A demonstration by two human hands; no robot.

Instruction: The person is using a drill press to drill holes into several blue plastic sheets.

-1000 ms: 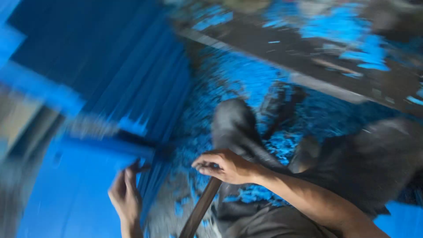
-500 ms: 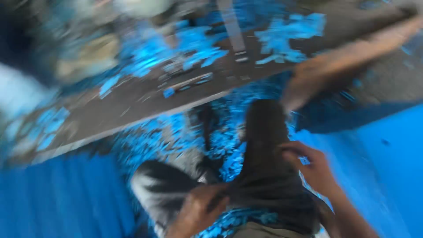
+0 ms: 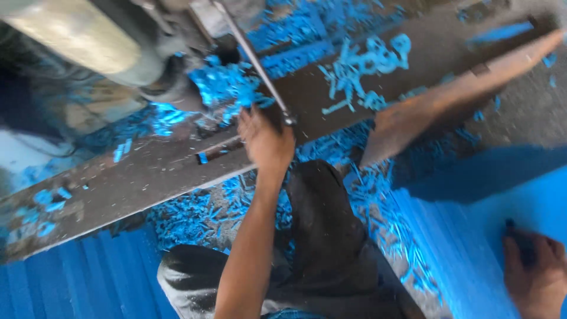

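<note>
Left hand (image 3: pixel 266 139) grips a metal rod (image 3: pixel 254 59); right hand (image 3: pixel 534 277) presses blue sheets (image 3: pixel 472 236).

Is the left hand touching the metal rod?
Touching. The head view shows the left hand raised to the thin metal rod, its fingers meeting the rod's lower end, no gap visible, though motion blur softens the edge.

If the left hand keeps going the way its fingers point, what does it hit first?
Most likely the thin metal rod: the left hand reaches up along the grey bench, fingertips already at the rod's lower end. Depth is blurred, so contact is uncertain.
</note>
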